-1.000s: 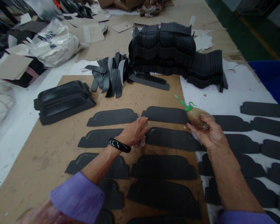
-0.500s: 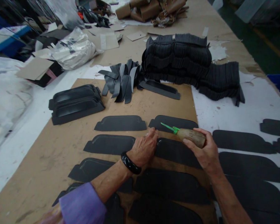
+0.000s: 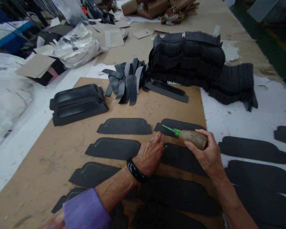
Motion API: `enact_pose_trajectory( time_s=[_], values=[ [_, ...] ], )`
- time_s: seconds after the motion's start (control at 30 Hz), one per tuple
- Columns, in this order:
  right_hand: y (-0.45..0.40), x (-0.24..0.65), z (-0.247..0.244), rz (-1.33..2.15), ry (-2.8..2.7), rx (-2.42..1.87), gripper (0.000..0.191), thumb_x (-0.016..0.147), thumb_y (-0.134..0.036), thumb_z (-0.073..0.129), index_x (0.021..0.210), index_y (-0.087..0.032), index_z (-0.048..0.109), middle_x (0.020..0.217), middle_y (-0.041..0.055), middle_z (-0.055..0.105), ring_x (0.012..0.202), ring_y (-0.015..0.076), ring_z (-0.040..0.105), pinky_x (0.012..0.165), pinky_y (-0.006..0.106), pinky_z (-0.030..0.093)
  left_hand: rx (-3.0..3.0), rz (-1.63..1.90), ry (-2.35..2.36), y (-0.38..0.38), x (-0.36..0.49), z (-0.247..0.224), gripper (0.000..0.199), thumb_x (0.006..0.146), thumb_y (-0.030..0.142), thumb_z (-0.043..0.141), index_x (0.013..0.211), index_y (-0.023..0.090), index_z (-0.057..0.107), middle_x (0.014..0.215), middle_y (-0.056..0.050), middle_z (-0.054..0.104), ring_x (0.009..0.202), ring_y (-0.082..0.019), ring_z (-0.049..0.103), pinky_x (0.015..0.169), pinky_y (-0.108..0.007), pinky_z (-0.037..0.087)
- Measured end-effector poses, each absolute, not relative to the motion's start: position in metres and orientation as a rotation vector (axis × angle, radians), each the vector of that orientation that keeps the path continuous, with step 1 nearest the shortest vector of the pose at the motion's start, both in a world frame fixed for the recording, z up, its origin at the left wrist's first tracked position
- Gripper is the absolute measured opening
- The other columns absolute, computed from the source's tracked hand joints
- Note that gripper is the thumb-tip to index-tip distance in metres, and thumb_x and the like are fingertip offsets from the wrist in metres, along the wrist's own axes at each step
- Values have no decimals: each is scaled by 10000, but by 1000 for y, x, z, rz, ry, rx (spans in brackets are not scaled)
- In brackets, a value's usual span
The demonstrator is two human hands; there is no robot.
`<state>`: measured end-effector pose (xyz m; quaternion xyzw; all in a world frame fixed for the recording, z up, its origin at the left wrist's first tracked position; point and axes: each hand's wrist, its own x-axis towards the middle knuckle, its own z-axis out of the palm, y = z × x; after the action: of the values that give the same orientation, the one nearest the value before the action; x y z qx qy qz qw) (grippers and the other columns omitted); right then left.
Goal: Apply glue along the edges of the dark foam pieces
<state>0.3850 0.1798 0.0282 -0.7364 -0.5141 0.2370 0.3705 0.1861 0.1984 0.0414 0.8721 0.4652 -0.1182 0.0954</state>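
Observation:
My right hand point(image 3: 208, 151) grips the rounded handle of a wooden-handled tool point(image 3: 194, 138) with a thin green tip. That tip points left, over the notched left part of a flat black panel point(image 3: 188, 124); whether it touches cannot be told. At this panel's lower left edge is my left hand point(image 3: 150, 156), fingers bunched together and pointing away from me. Anything between those fingers is hidden. A black bangle point(image 3: 136, 171) circles the left wrist, below it a purple sleeve point(image 3: 85, 210). Left of the hand lies another black panel point(image 3: 113, 149) with a faint pale line.
More black panels lie in rows on the brown board point(image 3: 38, 168) and over the white surface point(image 3: 228, 117) at right. Behind them are a stacked pair of moulded black pieces point(image 3: 78, 105), loose black strips point(image 3: 125, 81) and a long black stack point(image 3: 186, 57). A plastic bag point(image 3: 77, 47) sits at upper left.
The view has shifted slightly. Against the panel beneath it, the green tip has moved a little to the left with my right hand. My left hand stays at the panel's edge.

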Motion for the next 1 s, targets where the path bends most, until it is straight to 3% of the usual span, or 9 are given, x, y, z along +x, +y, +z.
enact_pose_trajectory(
  time_s=[0.47,0.7,1.0],
  values=[
    [182,384,28,591,-1371,-1884,507,611,-458,687,1034,-223,534,1051,57,597,933,233,573,804,396,462,2563,-336,1381,198,186,42,448,898,138,293,1345,134,253,1421,-163,309,814,-153,649,594,-270,530],
    [186,384,29,564,-1361,-1905,486,619,-436,680,1031,-225,533,1047,56,600,937,237,570,816,403,454,2486,-294,1361,201,187,43,447,903,151,303,1343,146,228,1382,-170,342,904,-168,626,655,-271,529],
    [189,381,30,481,-1333,-1945,459,632,-412,667,1024,-218,529,1013,57,602,880,225,569,781,386,455,2558,-298,1373,205,189,44,456,894,151,331,1337,184,231,1252,-131,429,650,-109,612,524,-237,481]
  ],
)
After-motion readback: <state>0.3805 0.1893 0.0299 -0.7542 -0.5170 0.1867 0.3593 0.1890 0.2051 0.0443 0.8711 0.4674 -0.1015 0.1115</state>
